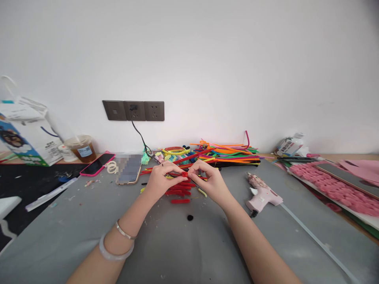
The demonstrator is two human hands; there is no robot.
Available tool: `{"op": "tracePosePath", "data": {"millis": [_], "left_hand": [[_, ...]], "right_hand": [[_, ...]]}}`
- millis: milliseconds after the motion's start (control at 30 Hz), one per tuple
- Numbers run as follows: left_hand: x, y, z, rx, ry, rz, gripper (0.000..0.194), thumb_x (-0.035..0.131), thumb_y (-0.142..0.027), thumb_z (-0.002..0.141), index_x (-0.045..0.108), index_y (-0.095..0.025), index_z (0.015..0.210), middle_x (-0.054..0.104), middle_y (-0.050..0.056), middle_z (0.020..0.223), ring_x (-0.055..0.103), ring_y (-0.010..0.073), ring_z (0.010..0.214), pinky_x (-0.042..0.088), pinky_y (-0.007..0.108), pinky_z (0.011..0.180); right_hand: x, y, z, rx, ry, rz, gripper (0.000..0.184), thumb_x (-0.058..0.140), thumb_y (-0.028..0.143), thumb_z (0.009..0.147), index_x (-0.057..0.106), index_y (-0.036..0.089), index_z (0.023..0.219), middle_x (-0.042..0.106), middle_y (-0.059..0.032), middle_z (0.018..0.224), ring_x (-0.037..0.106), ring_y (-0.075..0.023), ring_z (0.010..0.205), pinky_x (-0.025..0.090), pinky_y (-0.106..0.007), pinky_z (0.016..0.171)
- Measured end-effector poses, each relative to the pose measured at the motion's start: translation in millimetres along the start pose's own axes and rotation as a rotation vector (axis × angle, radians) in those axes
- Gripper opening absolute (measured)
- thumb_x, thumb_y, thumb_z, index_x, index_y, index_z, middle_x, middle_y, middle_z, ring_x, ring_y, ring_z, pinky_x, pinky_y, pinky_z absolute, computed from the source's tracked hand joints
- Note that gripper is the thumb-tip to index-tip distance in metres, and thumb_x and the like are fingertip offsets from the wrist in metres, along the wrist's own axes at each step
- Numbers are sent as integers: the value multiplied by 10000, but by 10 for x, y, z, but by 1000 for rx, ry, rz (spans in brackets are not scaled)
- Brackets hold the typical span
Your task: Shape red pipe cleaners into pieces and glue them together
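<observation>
Red fuzzy piece (185, 174) sits between the hands, pinched by the fingertips of both left hand (161, 179) and right hand (209, 180), above the worktop's (216, 244) middle.

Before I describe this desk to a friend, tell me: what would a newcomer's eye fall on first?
Likely the bright pipe cleaners by the wall, then the red piece between the left hand and right hand in front. After those, the pink glue gun on the right and the fluffy pink rows beyond it.
</observation>
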State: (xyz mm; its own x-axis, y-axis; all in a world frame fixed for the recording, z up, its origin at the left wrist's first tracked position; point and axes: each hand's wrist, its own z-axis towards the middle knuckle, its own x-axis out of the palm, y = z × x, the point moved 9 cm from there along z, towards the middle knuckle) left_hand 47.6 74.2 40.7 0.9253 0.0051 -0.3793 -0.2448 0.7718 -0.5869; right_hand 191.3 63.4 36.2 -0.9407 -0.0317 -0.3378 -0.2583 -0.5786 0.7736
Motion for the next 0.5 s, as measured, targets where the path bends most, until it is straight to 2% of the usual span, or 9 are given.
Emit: {"op": "tracePosePath", "data": {"millis": [500], "left_hand": [[10,13,-7,-14,-4,-9,166,773,-351,767,739,-191,790,744,49,759,669,184,748,535,314,739]], "right_hand": [[-7,9,7,10,-6,-9,171,605,345,893,622,216,782,608,-32,769,551,-178,725,447,-310,653]]}}
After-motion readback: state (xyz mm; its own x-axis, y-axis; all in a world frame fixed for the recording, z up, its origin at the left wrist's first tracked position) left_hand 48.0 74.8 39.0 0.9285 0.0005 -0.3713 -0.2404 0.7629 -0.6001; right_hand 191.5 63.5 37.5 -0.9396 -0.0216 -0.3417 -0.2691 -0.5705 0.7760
